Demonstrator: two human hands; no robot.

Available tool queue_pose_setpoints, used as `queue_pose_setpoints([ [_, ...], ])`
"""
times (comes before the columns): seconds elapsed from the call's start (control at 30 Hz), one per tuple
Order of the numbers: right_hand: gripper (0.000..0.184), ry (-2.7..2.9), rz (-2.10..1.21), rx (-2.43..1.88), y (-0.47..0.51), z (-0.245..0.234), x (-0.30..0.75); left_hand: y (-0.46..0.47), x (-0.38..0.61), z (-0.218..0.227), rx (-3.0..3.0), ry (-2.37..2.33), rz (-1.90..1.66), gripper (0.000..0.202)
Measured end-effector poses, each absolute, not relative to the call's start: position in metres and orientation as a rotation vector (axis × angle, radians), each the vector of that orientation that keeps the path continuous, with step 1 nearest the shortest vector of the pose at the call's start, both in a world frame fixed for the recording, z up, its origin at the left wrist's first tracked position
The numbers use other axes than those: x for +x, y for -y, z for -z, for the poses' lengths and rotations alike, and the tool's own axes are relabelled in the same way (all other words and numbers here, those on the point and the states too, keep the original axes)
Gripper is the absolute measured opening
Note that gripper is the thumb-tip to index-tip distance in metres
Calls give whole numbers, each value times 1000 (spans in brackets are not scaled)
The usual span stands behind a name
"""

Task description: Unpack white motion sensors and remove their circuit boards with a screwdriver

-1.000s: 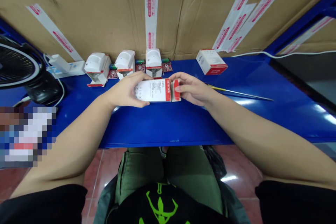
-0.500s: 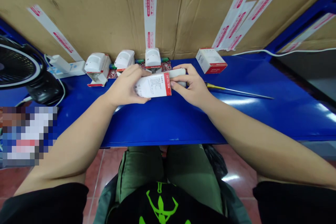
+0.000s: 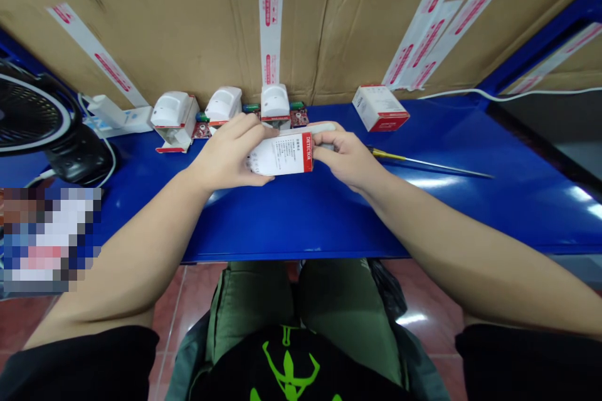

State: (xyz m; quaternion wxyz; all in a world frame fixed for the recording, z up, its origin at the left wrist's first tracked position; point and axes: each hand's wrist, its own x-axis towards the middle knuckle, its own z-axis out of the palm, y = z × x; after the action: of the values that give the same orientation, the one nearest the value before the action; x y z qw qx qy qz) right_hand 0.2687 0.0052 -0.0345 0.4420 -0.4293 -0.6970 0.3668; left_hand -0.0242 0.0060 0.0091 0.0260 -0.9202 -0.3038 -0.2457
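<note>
My left hand (image 3: 226, 153) is closed around a small white-and-red cardboard box (image 3: 285, 155) marked DETECTOR, held in the air over the blue table. At the box's right end my right hand (image 3: 355, 161) pinches a white plastic detector (image 3: 325, 128). Only a strip of its casing shows past the box; how far the rest reaches inside is hidden. Behind my hands, white motion detectors sit on or in opened boxes: one on the left (image 3: 170, 109), one in the middle (image 3: 224, 103) and one further right (image 3: 275, 100).
A white-and-red box (image 3: 380, 108) stands at the back right. A long screwdriver (image 3: 423, 163) lies right of my hands. On the left are a black fan (image 3: 35, 113) and a white power strip (image 3: 134, 120). Cardboard (image 3: 188, 19) walls off the back.
The detector shows less beyond the box's right end than before. The box has shifted slightly right, and my right fingers are now close against its end.
</note>
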Motion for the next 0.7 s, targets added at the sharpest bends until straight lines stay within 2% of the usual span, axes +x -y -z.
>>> queue_pose_setpoints([
  [0.17,12,1643,-948,-1128,-12,37,267,-10,-33,-15,-2920,986,739,73],
  [0.27,9,1597,-877,-1166,-15,33,272,-11,-40,-17,-2970,1008,774,74],
  [0.37,1,1498,-957,-1189,-15,28,276,-13,-45,-19,-2984,1020,797,74],
  [0.57,27,1251,-1142,-1163,-14,25,272,-16,-48,-23,-3032,1105,746,76],
  [0.7,30,1117,-1084,-1147,-19,27,275,-16,-52,-27,-3118,1213,733,74],
])
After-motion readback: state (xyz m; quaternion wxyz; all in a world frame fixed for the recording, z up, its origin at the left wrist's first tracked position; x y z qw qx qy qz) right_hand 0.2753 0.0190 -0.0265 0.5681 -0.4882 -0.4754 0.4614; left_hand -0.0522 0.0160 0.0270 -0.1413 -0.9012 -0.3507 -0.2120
